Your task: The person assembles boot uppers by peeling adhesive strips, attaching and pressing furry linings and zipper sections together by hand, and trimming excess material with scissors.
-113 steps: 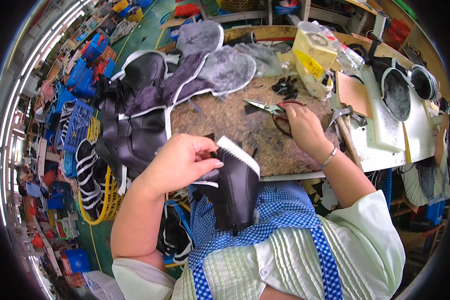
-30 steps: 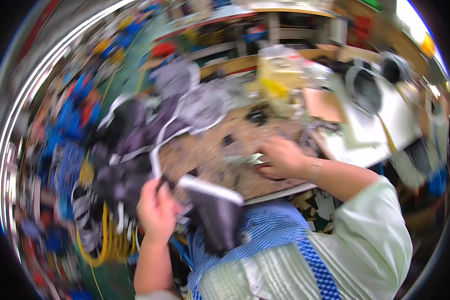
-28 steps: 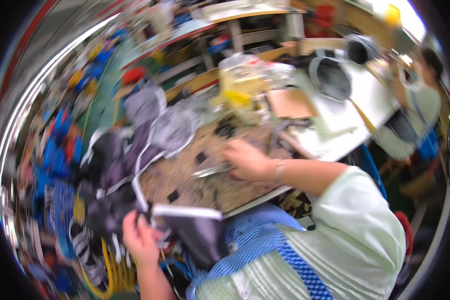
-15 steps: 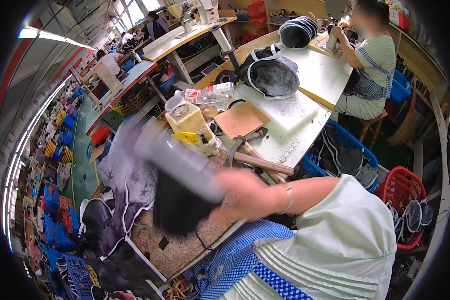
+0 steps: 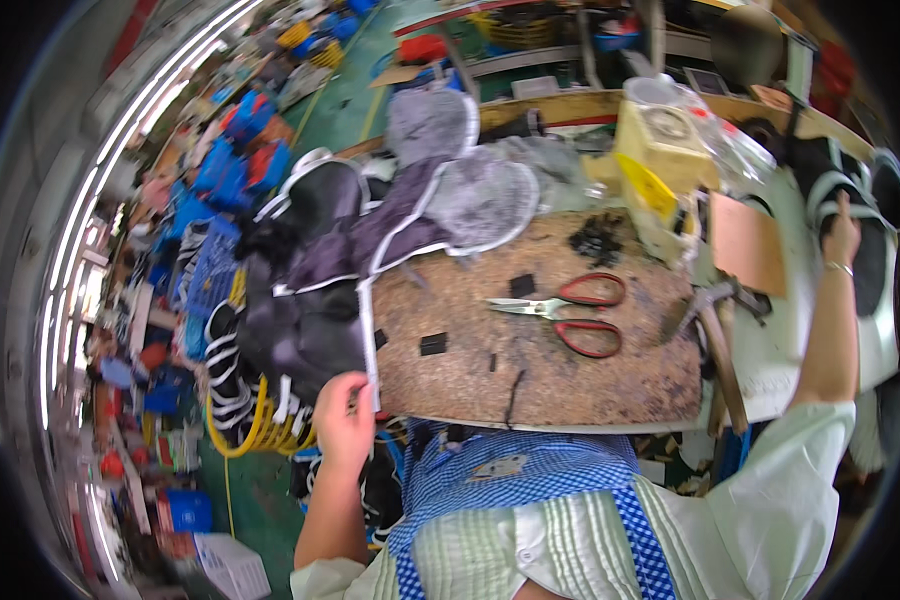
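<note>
My right hand [image 5: 842, 240] reaches to the far right, its fingers closed on a black padded piece with white trim [image 5: 836, 178]. Close to the front left corner of a worn brown board [image 5: 450, 390], my left hand [image 5: 345, 415] is closed with fingers curled; what it holds, if anything, is hidden. Beside it hang dark, white-edged sewn pieces [image 5: 295, 335] with grey fleece lining [image 5: 480, 195], heaped over the board's left side. Red-handled scissors [image 5: 560, 312] lie with blades parted in the middle of the board, among small black scraps [image 5: 433, 345].
Right of the board lie a hammer [image 5: 720, 345] and a tan card [image 5: 748, 245]. Behind them stand a cream container [image 5: 662, 135] and a clear bottle [image 5: 738, 150]. On the floor at left are a yellow basket [image 5: 255, 435] and several blue bins [image 5: 220, 175].
The view has swung left. My right hand, earlier blurred over the board with a dark piece and something grey, now reaches far right. My left hand and the scissors have come into view.
</note>
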Demonstrator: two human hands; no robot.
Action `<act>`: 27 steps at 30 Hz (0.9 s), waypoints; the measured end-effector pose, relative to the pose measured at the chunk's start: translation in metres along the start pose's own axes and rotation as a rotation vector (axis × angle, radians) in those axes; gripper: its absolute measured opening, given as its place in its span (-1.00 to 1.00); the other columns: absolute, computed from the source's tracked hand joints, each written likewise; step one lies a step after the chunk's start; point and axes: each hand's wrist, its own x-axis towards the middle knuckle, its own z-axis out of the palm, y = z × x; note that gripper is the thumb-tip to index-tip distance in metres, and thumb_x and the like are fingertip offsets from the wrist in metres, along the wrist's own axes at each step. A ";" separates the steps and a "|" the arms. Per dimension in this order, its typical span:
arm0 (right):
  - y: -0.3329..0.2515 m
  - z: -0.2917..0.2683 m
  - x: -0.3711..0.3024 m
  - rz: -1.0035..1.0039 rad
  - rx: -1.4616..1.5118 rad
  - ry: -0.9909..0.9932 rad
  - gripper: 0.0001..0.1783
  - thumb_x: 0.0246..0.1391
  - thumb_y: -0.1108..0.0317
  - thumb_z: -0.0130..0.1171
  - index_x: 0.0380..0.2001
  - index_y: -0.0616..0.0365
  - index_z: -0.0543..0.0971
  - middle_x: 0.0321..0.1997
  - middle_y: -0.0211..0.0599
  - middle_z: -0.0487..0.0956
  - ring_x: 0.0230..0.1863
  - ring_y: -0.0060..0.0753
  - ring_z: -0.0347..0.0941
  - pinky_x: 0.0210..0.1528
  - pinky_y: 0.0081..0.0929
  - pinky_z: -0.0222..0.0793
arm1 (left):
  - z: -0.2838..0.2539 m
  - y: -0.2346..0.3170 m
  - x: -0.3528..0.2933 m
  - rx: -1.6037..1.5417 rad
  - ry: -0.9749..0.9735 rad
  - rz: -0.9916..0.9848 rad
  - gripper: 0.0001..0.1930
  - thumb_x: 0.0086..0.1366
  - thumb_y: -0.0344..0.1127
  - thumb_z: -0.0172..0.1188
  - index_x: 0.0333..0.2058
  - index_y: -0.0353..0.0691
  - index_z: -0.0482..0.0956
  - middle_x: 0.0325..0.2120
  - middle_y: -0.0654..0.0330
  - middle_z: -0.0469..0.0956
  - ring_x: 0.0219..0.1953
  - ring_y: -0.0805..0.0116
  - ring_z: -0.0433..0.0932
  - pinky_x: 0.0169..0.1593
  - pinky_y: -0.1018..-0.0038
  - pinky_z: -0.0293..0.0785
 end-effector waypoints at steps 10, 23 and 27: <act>-0.032 -0.028 -0.056 -0.182 -1.146 -0.014 -0.40 -0.08 -0.15 0.36 -0.42 0.30 0.61 -0.45 -0.37 0.55 -0.40 -0.46 0.39 -0.23 -0.50 0.32 | 0.120 0.026 0.207 0.256 0.217 0.351 -0.40 0.03 -0.18 0.37 0.02 -0.30 0.40 0.06 -0.11 0.38 0.09 -0.09 0.39 0.14 0.14 0.33; -0.079 0.097 -0.325 -0.679 -1.028 -1.023 -0.79 -0.06 0.37 0.29 -0.32 0.14 0.54 -0.31 -0.25 0.53 -0.33 -0.25 0.52 -0.28 -0.36 0.47 | 0.003 0.021 0.206 0.041 0.242 0.538 -0.86 0.21 -0.32 0.19 -0.32 -0.27 0.58 -0.35 0.04 0.58 -0.27 -0.01 0.54 -0.21 0.23 0.44; -0.018 0.158 -0.366 -0.952 -1.320 -1.299 -0.86 -0.02 0.35 0.08 -0.35 0.08 0.54 -0.26 -0.28 0.52 -0.13 -0.14 0.48 -0.11 -0.26 0.42 | -0.044 0.030 0.110 0.193 0.163 0.841 -0.81 0.06 -0.42 0.13 -0.30 -0.28 0.59 -0.22 0.13 0.59 -0.15 0.18 0.56 -0.12 0.26 0.38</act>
